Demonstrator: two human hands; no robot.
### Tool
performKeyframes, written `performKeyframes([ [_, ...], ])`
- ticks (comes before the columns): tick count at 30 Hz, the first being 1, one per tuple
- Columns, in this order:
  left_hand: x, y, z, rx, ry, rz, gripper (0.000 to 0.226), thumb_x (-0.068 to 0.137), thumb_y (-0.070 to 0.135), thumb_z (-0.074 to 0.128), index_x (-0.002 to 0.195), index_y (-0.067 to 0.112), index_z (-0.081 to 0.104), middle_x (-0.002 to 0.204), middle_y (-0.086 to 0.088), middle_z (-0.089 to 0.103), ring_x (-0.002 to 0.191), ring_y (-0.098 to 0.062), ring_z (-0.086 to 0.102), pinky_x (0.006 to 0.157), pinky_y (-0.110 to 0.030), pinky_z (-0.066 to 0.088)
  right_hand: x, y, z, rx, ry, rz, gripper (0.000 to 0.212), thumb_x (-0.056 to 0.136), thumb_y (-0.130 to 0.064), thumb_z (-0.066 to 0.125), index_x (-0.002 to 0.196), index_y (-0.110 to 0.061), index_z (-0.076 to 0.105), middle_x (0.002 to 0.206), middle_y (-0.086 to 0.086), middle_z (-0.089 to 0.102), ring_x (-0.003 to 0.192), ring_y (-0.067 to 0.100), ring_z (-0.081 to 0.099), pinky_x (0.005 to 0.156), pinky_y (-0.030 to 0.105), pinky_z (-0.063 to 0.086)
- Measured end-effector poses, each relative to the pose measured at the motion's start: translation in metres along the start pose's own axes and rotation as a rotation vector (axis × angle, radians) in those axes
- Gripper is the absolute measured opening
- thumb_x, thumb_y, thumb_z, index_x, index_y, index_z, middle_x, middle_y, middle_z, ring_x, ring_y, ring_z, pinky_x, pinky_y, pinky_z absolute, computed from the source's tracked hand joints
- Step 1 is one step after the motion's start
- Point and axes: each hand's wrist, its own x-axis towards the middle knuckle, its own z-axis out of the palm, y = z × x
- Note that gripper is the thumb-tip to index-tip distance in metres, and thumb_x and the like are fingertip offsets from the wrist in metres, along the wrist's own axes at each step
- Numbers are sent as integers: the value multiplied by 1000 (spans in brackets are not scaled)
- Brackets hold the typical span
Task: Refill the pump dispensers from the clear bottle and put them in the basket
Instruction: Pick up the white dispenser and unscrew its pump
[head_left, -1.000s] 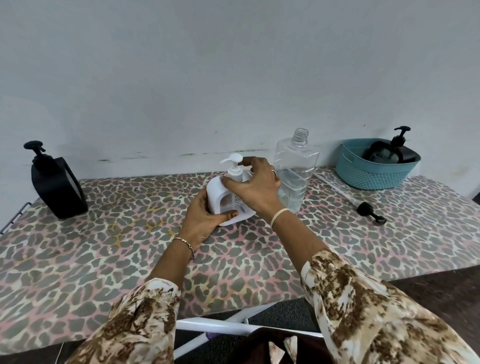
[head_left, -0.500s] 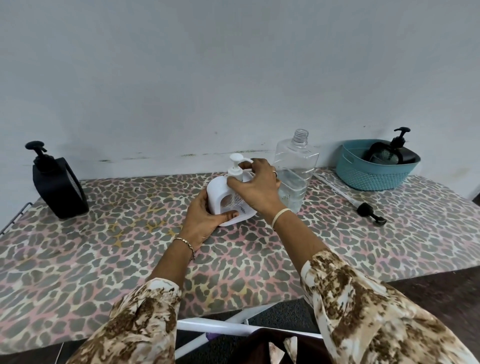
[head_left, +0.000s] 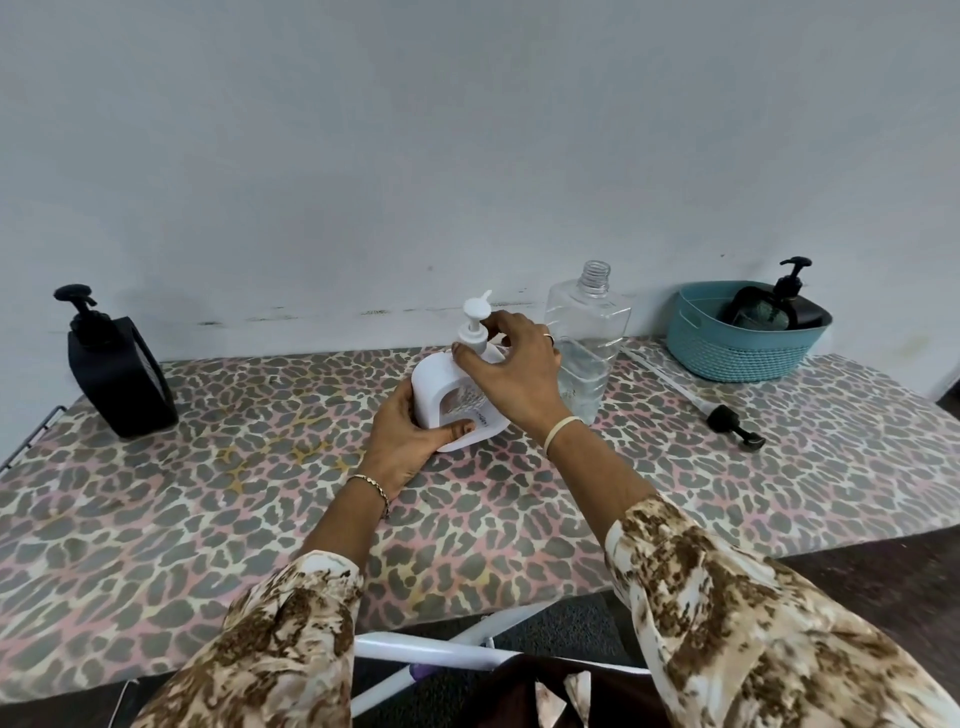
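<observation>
Item under work: white pump dispenser (head_left: 441, 395), upright on the leopard-print table cover (head_left: 208, 493), just left of the clear bottle (head_left: 589, 332). Body is opaque white, rounded at the shoulder, with a printed label on the front. White pump head (head_left: 475, 312) sits in the neck, nozzle pointing away from the person. Left hand (head_left: 410, 441) grips the lower body, thumb across the label, fingers wrapped behind. Right hand (head_left: 514, 374) pinches the pump collar with curled fingertips. Clear bottle is uncapped, partly filled with clear liquid. Well right of the bottle, teal basket (head_left: 727, 353) holds 1 black dispenser (head_left: 779, 306). Between bottle and basket, nearer the person, 1 loose black pump (head_left: 727, 421) with its tube lies flat. Far left of the bottle, 1 black block-shaped dispenser (head_left: 117, 374) stands upright.
</observation>
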Motion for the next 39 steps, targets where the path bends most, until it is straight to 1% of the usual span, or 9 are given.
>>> performKeyframes([
  [4,-2,1,1,36,16,19,77,59,11,90,128,12,55,115,-2,68,106,-15,65,96,-41,52,1,-11,-16,141,26,-11,24,78,-29,72,98,-20,62,90,-6,60,83,12,53,75,26,44],
  [8,-3,3,1,82,33,18,77,59,13,91,127,14,55,116,-1,67,106,-16,64,97,-42,51,5,-13,-36,259,86,46,23,72,-31,68,88,-15,65,82,2,65,71,15,55,72,35,51],
  [11,-5,6,3,117,46,20,74,59,15,91,125,14,57,114,-1,67,104,-16,64,95,-41,53,5,-11,-60,351,111,109,17,74,-23,69,87,-11,67,75,-1,64,65,9,54,68,29,50],
  [21,-22,13,34,269,259,25,75,55,35,91,117,26,49,108,-1,64,93,-29,67,73,-49,59,-21,33,-123,699,335,217,33,81,0,67,111,-8,59,94,7,66,81,11,63,78,25,53],
  [23,-25,17,42,305,284,27,74,58,36,89,119,26,48,111,-3,64,96,-29,65,78,-47,57,-30,45,-130,716,389,220,32,82,1,65,111,-11,56,93,7,64,81,12,60,78,24,52],
  [27,-26,22,54,346,309,26,73,65,31,86,127,17,50,120,-8,63,107,-30,61,86,-37,50,-46,70,-140,709,497,243,30,81,-2,66,102,-19,54,91,9,59,79,15,56,76,26,49],
  [32,-28,22,60,310,310,26,71,66,30,86,127,17,50,121,-8,63,107,-31,61,87,-40,52,-58,97,-147,603,597,305,34,78,-4,70,105,-16,51,91,6,60,74,11,58,74,23,52],
  [36,-31,22,63,274,289,46,66,71,19,81,129,15,49,123,-9,61,102,-26,59,85,-32,47,-63,125,-137,261,518,405,34,73,-18,76,100,-19,56,90,0,65,80,15,64,81,37,56],
  [39,-34,23,63,284,289,62,62,72,19,80,126,13,52,119,-10,63,95,-23,60,80,-28,46,-61,136,-128,112,413,440,35,70,-15,80,96,-17,57,90,0,64,79,15,61,78,35,55],
])
